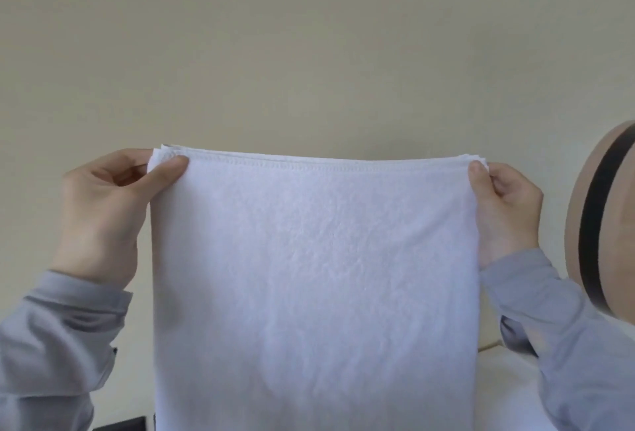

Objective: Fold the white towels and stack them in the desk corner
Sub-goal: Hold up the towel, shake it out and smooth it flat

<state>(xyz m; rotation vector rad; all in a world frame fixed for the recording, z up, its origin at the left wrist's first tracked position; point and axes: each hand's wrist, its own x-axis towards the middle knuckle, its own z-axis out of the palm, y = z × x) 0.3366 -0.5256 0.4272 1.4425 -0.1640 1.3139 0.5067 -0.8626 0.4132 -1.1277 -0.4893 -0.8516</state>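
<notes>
A person in grey sleeves holds a white terry towel [314, 276] upright before a plain beige wall [309, 45], its stitched top hem doubled in layers. The left hand [103, 210] and right hand [505, 210] each pinch an upper corner between thumb and curled fingers. A round tan object [615, 210] with a dark band stands at right.

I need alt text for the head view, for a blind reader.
A person's left hand and right hand each pinch a top corner of a white terry-cloth towel, holding it up so it hangs flat before a plain beige wall. Grey sleeves cover both arms.
</notes>
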